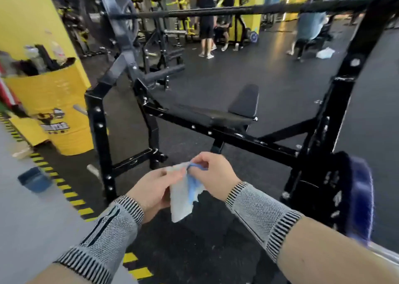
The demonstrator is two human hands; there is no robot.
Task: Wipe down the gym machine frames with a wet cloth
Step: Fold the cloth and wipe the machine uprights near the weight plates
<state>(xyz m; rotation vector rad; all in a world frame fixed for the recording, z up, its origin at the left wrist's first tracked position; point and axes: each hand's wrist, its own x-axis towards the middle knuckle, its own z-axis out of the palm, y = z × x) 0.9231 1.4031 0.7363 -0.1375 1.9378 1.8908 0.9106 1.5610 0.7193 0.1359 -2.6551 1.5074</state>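
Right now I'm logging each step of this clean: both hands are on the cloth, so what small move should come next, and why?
Probably carry the cloth forward onto the black crossbar just ahead. Both the left hand and right hand pinch it in mid-air, touching no frame, and that bar looks the closest.

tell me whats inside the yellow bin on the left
Sticking out of the yellow bin are plastic bottles and some dark items, too blurred to identify. Anything deeper is hidden by its wall.
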